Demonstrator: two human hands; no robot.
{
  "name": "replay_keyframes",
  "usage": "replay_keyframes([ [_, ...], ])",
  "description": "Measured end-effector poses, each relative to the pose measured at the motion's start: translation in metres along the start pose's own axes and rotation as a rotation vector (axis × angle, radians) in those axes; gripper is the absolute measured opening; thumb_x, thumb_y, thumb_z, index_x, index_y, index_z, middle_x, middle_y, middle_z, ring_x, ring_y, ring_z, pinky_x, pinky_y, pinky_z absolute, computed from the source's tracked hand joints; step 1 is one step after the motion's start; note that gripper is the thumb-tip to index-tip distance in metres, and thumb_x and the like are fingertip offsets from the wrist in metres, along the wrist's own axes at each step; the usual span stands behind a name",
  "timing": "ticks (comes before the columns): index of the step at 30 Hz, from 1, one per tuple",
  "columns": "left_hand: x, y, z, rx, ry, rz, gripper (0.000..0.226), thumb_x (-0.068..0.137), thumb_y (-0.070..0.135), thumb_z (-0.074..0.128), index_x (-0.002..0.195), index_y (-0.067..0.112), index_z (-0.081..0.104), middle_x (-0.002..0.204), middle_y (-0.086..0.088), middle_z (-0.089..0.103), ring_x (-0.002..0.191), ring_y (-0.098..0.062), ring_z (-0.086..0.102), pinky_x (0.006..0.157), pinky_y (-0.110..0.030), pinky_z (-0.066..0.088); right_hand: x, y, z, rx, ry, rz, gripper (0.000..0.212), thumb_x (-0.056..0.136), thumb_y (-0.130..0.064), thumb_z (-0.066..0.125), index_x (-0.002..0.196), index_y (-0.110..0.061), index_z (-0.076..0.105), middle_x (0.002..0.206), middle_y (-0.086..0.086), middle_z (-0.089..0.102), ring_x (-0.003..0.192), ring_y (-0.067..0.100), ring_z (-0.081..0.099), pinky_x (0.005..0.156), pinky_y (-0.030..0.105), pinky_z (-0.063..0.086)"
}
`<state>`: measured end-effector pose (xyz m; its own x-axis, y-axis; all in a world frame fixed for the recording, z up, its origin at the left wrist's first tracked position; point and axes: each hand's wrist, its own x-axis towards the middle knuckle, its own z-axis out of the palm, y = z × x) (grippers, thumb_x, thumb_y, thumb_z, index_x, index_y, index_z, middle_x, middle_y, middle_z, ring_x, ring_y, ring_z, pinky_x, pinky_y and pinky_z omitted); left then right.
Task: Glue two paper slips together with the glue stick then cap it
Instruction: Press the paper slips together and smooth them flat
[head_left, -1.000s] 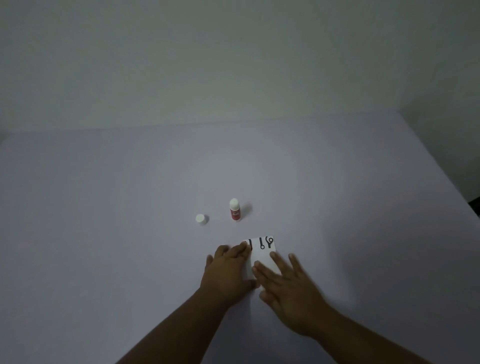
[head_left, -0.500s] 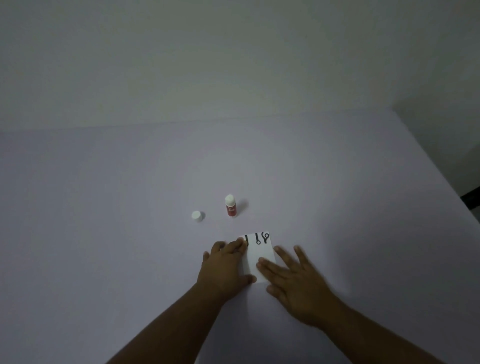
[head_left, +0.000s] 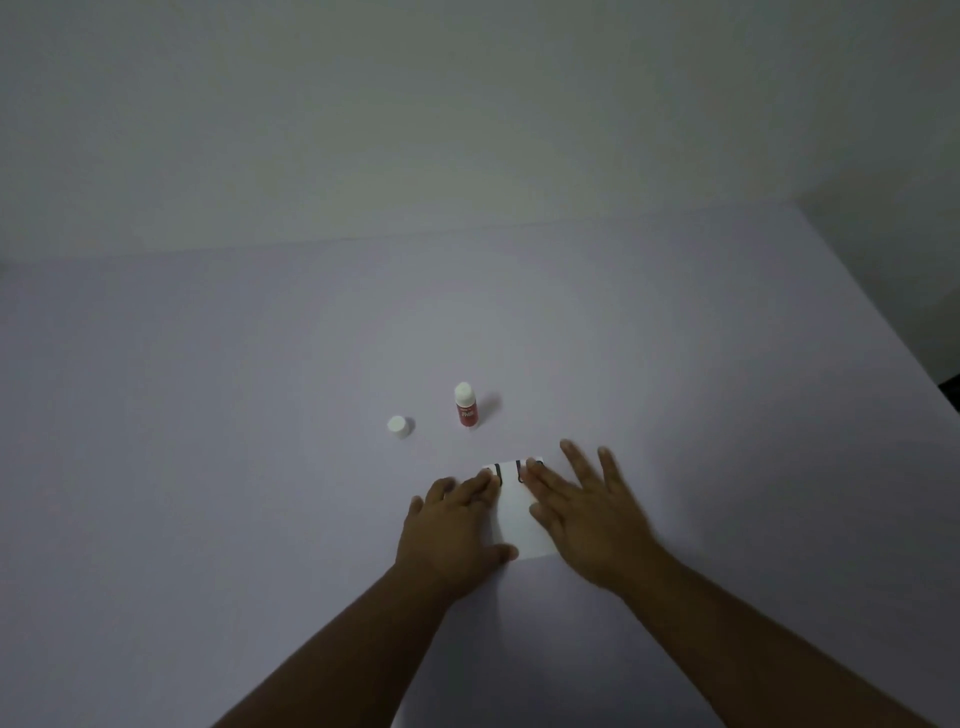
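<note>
- Head view: your left hand (head_left: 451, 525) lies flat, fingers together, pressing the left edge of the paper slips (head_left: 514, 514). Your right hand (head_left: 584, 512) is spread flat over their right side. Both hands are open-palmed and grip nothing.
- Head view: the slips sit on the tabletop (head_left: 208, 415) toward its near edge, roughly midway between the left and right edges. They show as one white rectangle with black marks at the far end. You cannot tell from here whether one slip lies squarely on the other.
- Head view: the glue stick (head_left: 465, 405) stands upright and uncapped just beyond the slips, apart from them. Its cap (head_left: 399, 427) rests on the tabletop to the left of it, a clear gap between the two.
- Handling, as a judgement: the paper is thin, light and limp. It will likely slide on the smooth tabletop and crease under a pinch, so press it flat and smooth outward, and lift only by a corner.
- Handling, as a judgement: the glue stick is small, rigid, light and easily tipped. Take it around the red body, below the exposed tip.
- Handling, as a judgement: the cap is tiny and may roll. Pinch it by its sides, open end toward the stick.
</note>
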<state>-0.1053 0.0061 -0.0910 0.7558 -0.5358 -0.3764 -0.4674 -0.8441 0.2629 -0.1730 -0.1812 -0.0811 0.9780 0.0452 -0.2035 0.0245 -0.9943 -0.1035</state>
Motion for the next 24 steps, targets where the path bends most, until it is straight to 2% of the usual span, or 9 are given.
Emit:
replay_keyframes([
  [2, -0.001, 0.0, 0.0, -0.006, 0.001, -0.001, 0.091, 0.071, 0.07, 0.048, 0.147, 0.035, 0.014, 0.156, 0.018, 0.018, 0.142, -0.021, 0.017, 0.114, -0.049, 0.021, 0.009, -0.003, -0.001, -0.001, 0.001, 0.003, 0.055, 0.095, -0.048, 0.011, 0.145, -0.028, 0.018, 0.154, -0.012, 0.023, 0.145, 0.026, 0.001, 0.113, 0.053, -0.009],
  [5, -0.002, -0.002, -0.002, -0.018, 0.016, 0.017, 0.088, 0.071, 0.069, 0.046, 0.147, 0.035, 0.017, 0.156, 0.019, 0.019, 0.141, -0.021, 0.018, 0.114, -0.048, 0.023, -0.015, -0.024, 0.008, -0.001, -0.037, -0.131, 0.053, 0.095, -0.047, 0.015, 0.139, -0.025, 0.037, 0.144, -0.009, 0.044, 0.139, 0.03, 0.028, 0.114, 0.057, 0.009],
  [7, -0.003, -0.002, -0.003, -0.029, 0.025, 0.023, 0.087, 0.072, 0.068, 0.046, 0.147, 0.034, 0.017, 0.156, 0.018, 0.019, 0.14, -0.021, 0.019, 0.114, -0.047, 0.023, -0.028, -0.029, 0.012, 0.002, -0.029, -0.183, 0.049, 0.096, -0.045, 0.019, 0.134, -0.028, 0.043, 0.138, -0.014, 0.051, 0.134, 0.027, 0.037, 0.107, 0.053, 0.016],
  [9, -0.003, -0.002, -0.004, -0.032, 0.014, 0.023, 0.088, 0.072, 0.069, 0.047, 0.147, 0.035, 0.017, 0.156, 0.018, 0.018, 0.141, -0.021, 0.017, 0.114, -0.048, 0.023, -0.016, -0.021, 0.008, -0.027, -0.025, -0.15, 0.048, 0.096, -0.045, 0.019, 0.135, -0.031, 0.042, 0.139, -0.016, 0.049, 0.136, 0.027, 0.036, 0.11, 0.054, 0.012],
  [13, -0.004, -0.001, -0.005, -0.031, -0.01, 0.012, 0.09, 0.073, 0.069, 0.05, 0.148, 0.035, 0.013, 0.157, 0.017, 0.017, 0.142, -0.022, 0.015, 0.115, -0.05, 0.021, 0.021, -0.004, -0.002, 0.011, -0.006, -0.009, 0.05, 0.096, -0.046, 0.011, 0.145, -0.033, 0.013, 0.154, -0.017, 0.018, 0.145, 0.023, -0.003, 0.114, 0.052, -0.009],
  [14, -0.004, 0.0, -0.005, -0.03, -0.008, 0.015, 0.09, 0.073, 0.07, 0.05, 0.148, 0.035, 0.013, 0.157, 0.017, 0.018, 0.142, -0.022, 0.015, 0.115, -0.05, 0.021, 0.021, -0.006, -0.003, 0.012, -0.007, -0.004, 0.051, 0.096, -0.046, 0.011, 0.145, -0.031, 0.015, 0.154, -0.015, 0.019, 0.145, 0.024, -0.001, 0.114, 0.053, -0.006],
  [18, -0.003, -0.001, -0.006, -0.021, 0.0, 0.025, 0.09, 0.072, 0.07, 0.049, 0.147, 0.034, 0.017, 0.156, 0.017, 0.019, 0.141, -0.022, 0.017, 0.114, -0.048, 0.023, -0.022, -0.024, 0.014, 0.026, -0.015, -0.108, 0.05, 0.096, -0.046, 0.016, 0.137, -0.028, 0.039, 0.141, -0.012, 0.048, 0.136, 0.028, 0.035, 0.109, 0.055, 0.016],
  [21, -0.003, -0.001, -0.005, -0.03, -0.009, 0.019, 0.09, 0.072, 0.069, 0.05, 0.147, 0.033, 0.017, 0.156, 0.017, 0.019, 0.141, -0.022, 0.016, 0.115, -0.049, 0.022, -0.03, -0.015, 0.016, 0.009, -0.043, -0.138, 0.047, 0.096, -0.046, 0.017, 0.135, -0.033, 0.04, 0.139, -0.017, 0.049, 0.135, 0.026, 0.037, 0.107, 0.053, 0.016],
  [24, -0.002, 0.0, -0.005, -0.011, -0.021, 0.017, 0.09, 0.073, 0.068, 0.051, 0.148, 0.033, 0.015, 0.157, 0.015, 0.018, 0.142, -0.023, 0.015, 0.115, -0.05, 0.021, -0.003, -0.001, 0.004, 0.001, 0.004, -0.034, 0.048, 0.096, -0.045, 0.015, 0.141, -0.034, 0.03, 0.147, -0.017, 0.037, 0.143, 0.026, 0.018, 0.113, 0.052, -0.003],
])
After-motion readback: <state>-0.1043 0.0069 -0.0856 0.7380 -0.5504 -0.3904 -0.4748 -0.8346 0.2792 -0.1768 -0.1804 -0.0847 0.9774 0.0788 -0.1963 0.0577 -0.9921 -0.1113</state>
